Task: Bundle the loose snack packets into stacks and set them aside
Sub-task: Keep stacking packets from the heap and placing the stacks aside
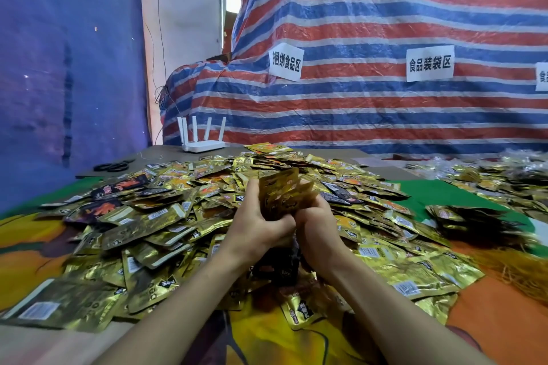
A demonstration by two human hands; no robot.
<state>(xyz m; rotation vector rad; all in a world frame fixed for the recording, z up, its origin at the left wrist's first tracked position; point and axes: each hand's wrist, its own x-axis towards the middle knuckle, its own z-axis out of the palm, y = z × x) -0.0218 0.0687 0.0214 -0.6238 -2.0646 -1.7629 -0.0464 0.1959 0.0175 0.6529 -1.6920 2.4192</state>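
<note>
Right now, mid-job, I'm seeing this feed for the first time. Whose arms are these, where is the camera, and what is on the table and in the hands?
There is no machine here: a person works with bare hands. The single picture comes from a wide-angle camera on that person's head, looking forward and down, so the arms enter from the bottom. The left hand and right hand meet in the middle, and their grip closes on a small upright stack of gold packets. Around them a big pile of loose packets covers the colourful cloth. Further back lie scissors and a white router, in front of a striped tarp with paper signs.
</note>
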